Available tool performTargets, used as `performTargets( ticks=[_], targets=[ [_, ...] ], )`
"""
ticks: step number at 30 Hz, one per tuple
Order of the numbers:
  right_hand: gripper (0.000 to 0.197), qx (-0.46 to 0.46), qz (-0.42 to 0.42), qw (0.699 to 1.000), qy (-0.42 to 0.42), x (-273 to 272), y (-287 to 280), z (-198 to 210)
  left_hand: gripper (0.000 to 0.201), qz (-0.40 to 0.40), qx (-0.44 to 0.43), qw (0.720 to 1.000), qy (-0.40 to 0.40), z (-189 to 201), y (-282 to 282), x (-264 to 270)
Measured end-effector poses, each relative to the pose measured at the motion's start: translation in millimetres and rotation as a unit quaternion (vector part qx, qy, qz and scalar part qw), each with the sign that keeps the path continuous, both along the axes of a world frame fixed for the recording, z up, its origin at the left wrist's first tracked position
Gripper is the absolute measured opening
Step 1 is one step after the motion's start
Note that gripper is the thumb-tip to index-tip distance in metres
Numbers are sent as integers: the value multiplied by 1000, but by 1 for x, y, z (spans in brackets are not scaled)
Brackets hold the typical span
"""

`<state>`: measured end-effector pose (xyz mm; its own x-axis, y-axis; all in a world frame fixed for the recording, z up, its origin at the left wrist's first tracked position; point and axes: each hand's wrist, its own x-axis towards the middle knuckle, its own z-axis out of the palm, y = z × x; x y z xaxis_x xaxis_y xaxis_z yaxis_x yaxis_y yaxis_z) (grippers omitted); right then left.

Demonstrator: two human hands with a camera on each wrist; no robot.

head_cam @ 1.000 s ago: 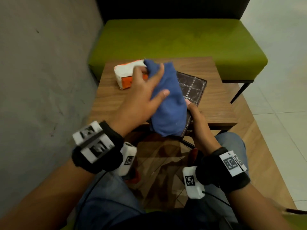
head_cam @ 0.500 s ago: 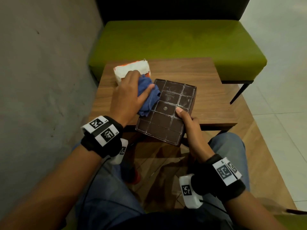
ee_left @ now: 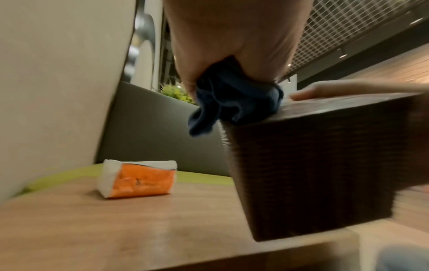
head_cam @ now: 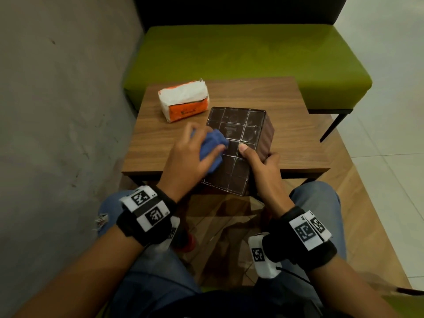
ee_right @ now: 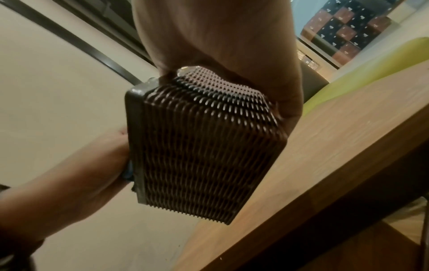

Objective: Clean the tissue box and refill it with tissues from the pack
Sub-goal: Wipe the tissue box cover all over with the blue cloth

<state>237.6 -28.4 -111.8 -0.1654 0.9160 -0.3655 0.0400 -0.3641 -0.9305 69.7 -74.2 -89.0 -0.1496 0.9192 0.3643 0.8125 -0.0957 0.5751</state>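
Two hands busy: my left hand (head_cam: 183,166) has its fingers bunched round the blue cloth (head_cam: 211,148), pressing it on the gridded face of the tissue box (head_cam: 238,134), which my right hand (head_cam: 263,166) clamps tilted over the near edge of the table (head_cam: 286,125), thumb on that face. Cleaning looks mid-way; refill not started, with the tissue pack (head_cam: 183,101) lying untouched at far left of the table, well apart from the box.
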Motion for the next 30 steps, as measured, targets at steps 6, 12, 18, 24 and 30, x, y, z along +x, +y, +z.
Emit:
performTargets(
  ticks=[6, 12, 18, 24, 30],
  targets=[
    [73, 5, -40, 998, 57, -3, 3, 5, 30, 9, 24, 999, -18, 2, 4, 1],
    [79, 64, 12, 997, 45, 5, 5, 3, 20, 30, 38, 999, -16, 1, 5, -6],
    [87, 57, -36, 995, 71, 6, 14, 5, 24, -100, 20, 995, 15, 2, -14, 7],
    [98, 80, 28, 996, 21, 2, 9, 5, 22, -38, 37, 997, -54, -3, -5, -8],
    [92, 68, -41, 994, 70, 2, 16, 10, 27, -130, 36, 990, 36, -7, -25, 10]
  ],
)
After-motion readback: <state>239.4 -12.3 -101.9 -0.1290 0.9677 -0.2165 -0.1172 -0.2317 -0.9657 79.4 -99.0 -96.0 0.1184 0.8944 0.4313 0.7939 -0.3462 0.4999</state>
